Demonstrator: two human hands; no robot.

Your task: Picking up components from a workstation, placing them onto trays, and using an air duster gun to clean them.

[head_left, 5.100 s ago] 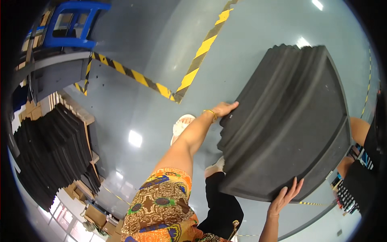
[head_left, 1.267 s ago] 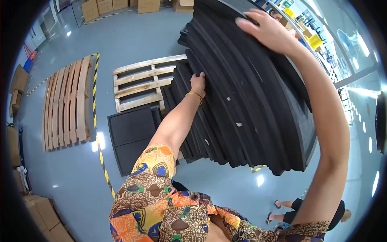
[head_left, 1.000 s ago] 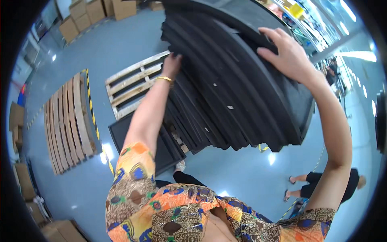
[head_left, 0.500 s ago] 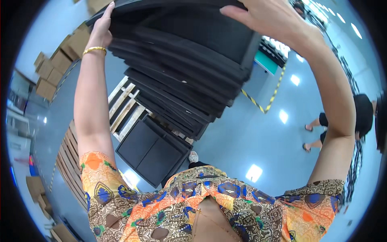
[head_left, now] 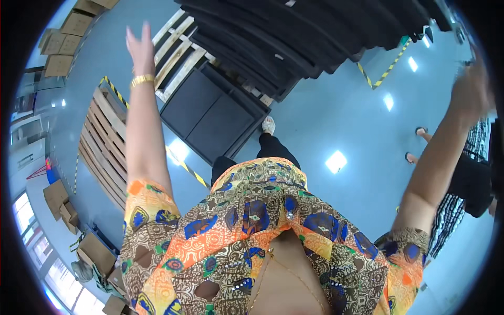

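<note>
A tall, leaning stack of black tray-like panels [head_left: 315, 39] fills the top of the head view, its upper part cut off by the edge. My left hand [head_left: 140, 52] is raised to the left of this stack, apart from it, with fingers spread and nothing in them. A gold-coloured bracelet [head_left: 142, 80] circles that wrist. Out at the far right, my right hand [head_left: 472, 86] is smeared by motion near the dark rim; its fingers cannot be made out. Closer to my feet lies a lower pile of black trays [head_left: 202, 113].
A wooden pallet [head_left: 181, 50] shows beside the stacks, and another pallet [head_left: 102, 142] lies at left. Cardboard boxes [head_left: 65, 44] line the left side. Yellow-black tape [head_left: 391, 68] marks the floor. At right is another person in black [head_left: 464, 181].
Both hands have come off the top of the tall stack; the left is now beside it, the right swung out to the far right. The view has shifted, moving the stack up and rightward.
</note>
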